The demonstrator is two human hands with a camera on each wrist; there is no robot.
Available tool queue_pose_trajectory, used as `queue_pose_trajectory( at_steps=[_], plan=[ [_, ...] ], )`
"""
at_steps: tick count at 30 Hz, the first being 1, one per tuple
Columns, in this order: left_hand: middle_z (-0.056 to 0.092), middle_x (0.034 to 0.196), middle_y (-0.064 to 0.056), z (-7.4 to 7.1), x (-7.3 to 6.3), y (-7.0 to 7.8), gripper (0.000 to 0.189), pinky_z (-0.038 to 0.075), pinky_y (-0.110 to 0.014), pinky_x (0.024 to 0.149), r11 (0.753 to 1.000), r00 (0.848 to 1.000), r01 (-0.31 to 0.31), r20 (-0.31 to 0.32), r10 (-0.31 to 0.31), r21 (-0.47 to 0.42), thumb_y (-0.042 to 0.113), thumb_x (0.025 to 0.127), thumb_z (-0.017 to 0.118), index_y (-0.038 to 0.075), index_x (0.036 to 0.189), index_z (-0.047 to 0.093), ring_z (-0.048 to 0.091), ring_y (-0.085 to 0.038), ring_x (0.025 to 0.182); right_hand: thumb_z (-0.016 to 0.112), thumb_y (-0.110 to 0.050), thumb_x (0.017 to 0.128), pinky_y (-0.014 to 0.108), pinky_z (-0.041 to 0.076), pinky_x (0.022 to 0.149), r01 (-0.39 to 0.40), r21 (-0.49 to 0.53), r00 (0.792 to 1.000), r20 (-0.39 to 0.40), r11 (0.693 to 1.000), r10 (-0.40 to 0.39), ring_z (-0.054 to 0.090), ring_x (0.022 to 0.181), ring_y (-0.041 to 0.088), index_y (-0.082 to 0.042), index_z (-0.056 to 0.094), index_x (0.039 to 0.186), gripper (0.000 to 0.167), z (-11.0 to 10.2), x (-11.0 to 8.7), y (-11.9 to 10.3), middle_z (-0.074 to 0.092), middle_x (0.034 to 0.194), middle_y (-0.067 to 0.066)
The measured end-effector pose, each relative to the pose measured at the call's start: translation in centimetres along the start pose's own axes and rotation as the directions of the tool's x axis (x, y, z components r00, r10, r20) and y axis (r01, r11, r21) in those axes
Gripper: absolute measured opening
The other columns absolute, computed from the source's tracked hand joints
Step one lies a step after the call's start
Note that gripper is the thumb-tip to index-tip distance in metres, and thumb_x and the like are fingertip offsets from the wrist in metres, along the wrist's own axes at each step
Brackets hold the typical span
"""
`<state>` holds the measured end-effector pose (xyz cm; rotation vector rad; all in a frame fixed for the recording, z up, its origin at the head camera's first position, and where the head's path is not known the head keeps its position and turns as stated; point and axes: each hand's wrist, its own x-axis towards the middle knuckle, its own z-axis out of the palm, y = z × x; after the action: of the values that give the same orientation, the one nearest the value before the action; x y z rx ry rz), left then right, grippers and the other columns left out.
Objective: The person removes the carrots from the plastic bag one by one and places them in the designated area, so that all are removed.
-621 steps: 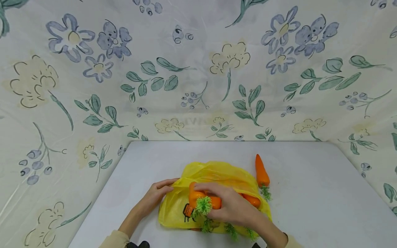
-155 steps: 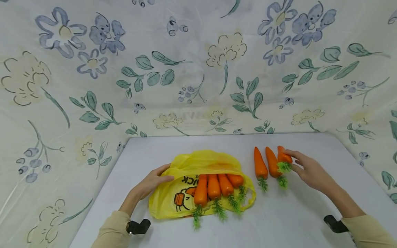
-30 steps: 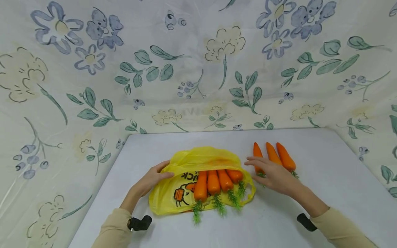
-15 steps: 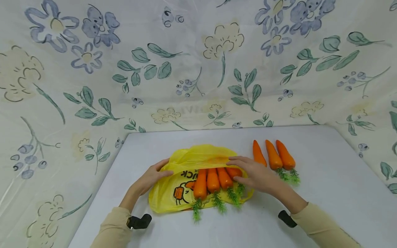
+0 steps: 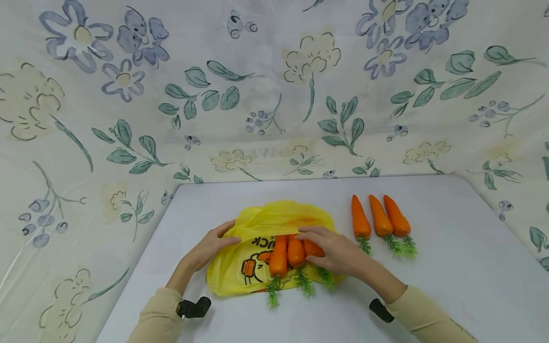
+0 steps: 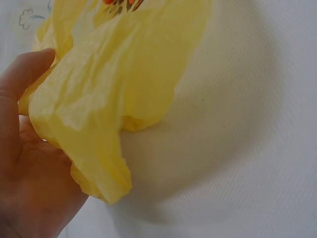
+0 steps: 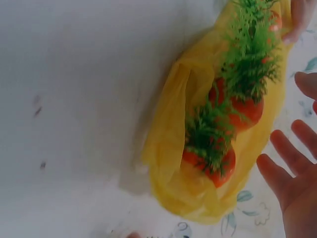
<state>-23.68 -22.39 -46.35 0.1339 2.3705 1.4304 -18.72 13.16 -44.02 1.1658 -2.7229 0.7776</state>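
A yellow plastic bag (image 5: 257,219) lies on the table with its mouth toward me, printed with a black and orange figure. Several toy carrots (image 5: 278,259) stick out of it, their green tops facing me. My left hand (image 5: 209,248) grips the bag's left edge between thumb and fingers; the left wrist view shows the crumpled plastic (image 6: 99,109) there. My right hand (image 5: 339,250) hovers over the carrots at the bag's right side, fingers extended and spread, covering the rightmost one. In the right wrist view the fingers (image 7: 275,173) stand beside the bag, holding nothing.
Three carrots lie in a row right of the bag: a left one (image 5: 360,221), a middle one (image 5: 380,219) and a right one (image 5: 397,219). The white table (image 5: 454,267) meets a flower-patterned sheet (image 5: 266,157) behind and at the sides.
Two carrots have joined the first on the table, right of the bag. In the last second my right hand has moved left from that row to the bag's carrots. My left hand stays put.
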Motion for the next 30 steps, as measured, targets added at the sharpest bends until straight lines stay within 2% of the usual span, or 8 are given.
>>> queue_pose_trajectory(
  at_steps=[3, 5, 7, 9, 11, 15, 26, 30],
  plan=[
    [0.029, 0.160, -0.018, 0.0, 0.1, 0.0, 0.074, 0.026, -0.055, 0.117, 1.000, 1.000, -0.004, -0.001, 0.004, 0.000, 0.034, 0.094, 0.065, 0.010, 0.155, 0.031, 0.030, -0.039, 0.144, 0.074, -0.021, 0.090, 0.033, 0.056, 0.087, 0.034, -0.021, 0.999, -0.004, 0.999, -0.034, 0.062, 0.115, 0.024, -0.014, 0.058, 0.136, 0.050, 0.6, 0.3, -0.4, 0.051, 0.146, 0.007],
    [0.028, 0.160, -0.018, 0.0, 0.1, 0.1, 0.074, 0.025, -0.056, 0.117, 1.000, 1.000, -0.004, 0.000, 0.004, -0.001, 0.034, 0.094, 0.065, 0.010, 0.155, 0.032, 0.029, -0.039, 0.144, 0.073, -0.022, 0.090, 0.032, 0.056, 0.087, 0.036, -0.018, 0.999, 0.008, 0.999, -0.036, 0.063, 0.113, 0.023, -0.015, 0.058, 0.136, 0.049, 1.0, 0.5, -0.7, 0.051, 0.146, 0.007],
    [0.028, 0.160, -0.018, 0.0, 0.0, 0.1, 0.073, 0.025, -0.056, 0.117, 1.000, 1.000, -0.005, 0.002, 0.005, -0.005, 0.034, 0.094, 0.065, 0.010, 0.155, 0.032, 0.029, -0.039, 0.144, 0.073, -0.023, 0.091, 0.031, 0.057, 0.084, 0.022, -0.005, 0.999, 0.027, 1.000, -0.022, 0.064, 0.110, 0.022, -0.017, 0.058, 0.136, 0.048, 1.3, 0.7, -1.0, 0.050, 0.147, 0.005],
    [0.029, 0.160, -0.018, 0.0, 0.0, 0.1, 0.073, 0.025, -0.056, 0.117, 1.000, 1.000, -0.003, 0.003, 0.003, -0.006, 0.034, 0.094, 0.065, 0.009, 0.155, 0.032, 0.029, -0.039, 0.144, 0.071, -0.023, 0.092, 0.032, 0.056, 0.086, 0.005, 0.004, 0.999, 0.050, 1.000, -0.006, 0.063, 0.112, 0.022, -0.018, 0.058, 0.137, 0.047, 1.7, 0.8, -1.2, 0.050, 0.148, 0.004],
    [0.029, 0.160, -0.018, 0.0, 0.0, 0.1, 0.073, 0.026, -0.055, 0.117, 1.000, 1.000, -0.001, 0.003, 0.001, -0.004, 0.034, 0.094, 0.065, 0.009, 0.155, 0.032, 0.030, -0.039, 0.143, 0.070, -0.024, 0.093, 0.036, 0.054, 0.092, -0.009, 0.003, 0.998, 0.068, 1.000, 0.009, 0.059, 0.121, 0.022, -0.018, 0.058, 0.137, 0.046, 2.0, 1.0, -1.5, 0.049, 0.148, 0.003],
    [0.030, 0.159, -0.018, 0.0, -0.1, 0.1, 0.073, 0.027, -0.055, 0.116, 1.000, 1.000, -0.004, 0.004, 0.004, -0.004, 0.034, 0.094, 0.065, 0.009, 0.155, 0.033, 0.033, -0.039, 0.142, 0.070, -0.026, 0.093, 0.038, 0.053, 0.096, -0.017, -0.013, 0.996, 0.092, 1.000, 0.018, 0.054, 0.128, 0.023, -0.018, 0.057, 0.137, 0.047, 2.5, 1.4, -1.7, 0.048, 0.149, 0.002],
    [0.032, 0.158, -0.018, 0.0, -0.1, 0.3, 0.072, 0.029, -0.054, 0.116, 1.000, 1.000, -0.008, 0.007, 0.008, 0.008, 0.034, 0.095, 0.065, 0.010, 0.154, 0.033, 0.034, -0.038, 0.141, 0.073, -0.028, 0.091, 0.037, 0.053, 0.096, 0.023, -0.013, 0.995, 0.099, 1.000, -0.022, 0.054, 0.129, 0.023, -0.018, 0.057, 0.137, 0.050, 3.7, 2.0, -1.6, 0.049, 0.148, 0.005],
    [0.033, 0.158, -0.018, 0.0, -0.1, 0.3, 0.072, 0.030, -0.054, 0.116, 1.000, 1.000, -0.006, 0.004, 0.006, 0.008, 0.034, 0.094, 0.065, 0.010, 0.154, 0.033, 0.036, -0.038, 0.140, 0.072, -0.032, 0.092, 0.037, 0.049, 0.102, 0.019, -0.010, 0.992, 0.125, 1.000, -0.018, 0.051, 0.132, 0.020, -0.019, 0.056, 0.138, 0.051, 4.0, 2.3, -1.8, 0.048, 0.149, 0.003]
  ],
)
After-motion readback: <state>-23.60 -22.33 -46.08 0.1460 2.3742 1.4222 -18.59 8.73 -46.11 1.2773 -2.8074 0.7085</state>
